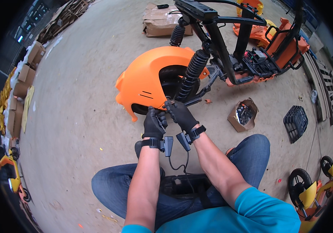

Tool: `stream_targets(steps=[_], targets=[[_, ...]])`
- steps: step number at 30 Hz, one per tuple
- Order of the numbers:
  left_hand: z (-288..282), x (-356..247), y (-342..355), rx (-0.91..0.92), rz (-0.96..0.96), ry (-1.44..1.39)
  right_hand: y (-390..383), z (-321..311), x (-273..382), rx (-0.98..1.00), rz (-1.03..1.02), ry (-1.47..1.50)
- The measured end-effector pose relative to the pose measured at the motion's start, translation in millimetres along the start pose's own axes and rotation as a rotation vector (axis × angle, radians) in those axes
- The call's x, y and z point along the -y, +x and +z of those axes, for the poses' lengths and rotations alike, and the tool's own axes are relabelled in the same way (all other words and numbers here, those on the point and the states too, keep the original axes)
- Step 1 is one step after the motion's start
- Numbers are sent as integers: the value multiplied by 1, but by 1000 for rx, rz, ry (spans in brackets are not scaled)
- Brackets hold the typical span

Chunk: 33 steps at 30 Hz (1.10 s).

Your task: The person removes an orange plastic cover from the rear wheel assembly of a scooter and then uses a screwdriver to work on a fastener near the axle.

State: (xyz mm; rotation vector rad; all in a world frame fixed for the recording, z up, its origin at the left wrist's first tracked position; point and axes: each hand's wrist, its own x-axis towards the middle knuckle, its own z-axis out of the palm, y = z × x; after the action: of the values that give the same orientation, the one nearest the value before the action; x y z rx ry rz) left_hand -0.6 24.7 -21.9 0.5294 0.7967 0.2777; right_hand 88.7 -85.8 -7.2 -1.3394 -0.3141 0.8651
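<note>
Orange fender arches over the wheel, its lower corner touching the right hand (the nearer one); left hand just below its edge, fingers curled, can't tell on what.

On the grey concrete floor, a creased brown cardboard box stands toward the far edge, a small black object on top. Flattened brown cardboard lies at the far left corner; brown cartons line the left edge. Toward the right edge, a black openwork plastic crate sits near long grey wooden planks.
</note>
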Motion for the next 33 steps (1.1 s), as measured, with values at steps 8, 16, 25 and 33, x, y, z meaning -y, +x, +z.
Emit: stream_targets(steps=[8, 16, 25, 33], targets=[[3, 8, 0, 118, -3, -175, 1, -8, 6, 98, 27, -7], [4, 11, 1, 101, -30, -234, 3, -6, 6, 120, 50, 44], [-20, 25, 17, 104, -36, -129, 7, -7, -4, 62, -2, 13], [-28, 42, 6, 106, -89, 104, 2, -30, -13, -85, -139, -251]])
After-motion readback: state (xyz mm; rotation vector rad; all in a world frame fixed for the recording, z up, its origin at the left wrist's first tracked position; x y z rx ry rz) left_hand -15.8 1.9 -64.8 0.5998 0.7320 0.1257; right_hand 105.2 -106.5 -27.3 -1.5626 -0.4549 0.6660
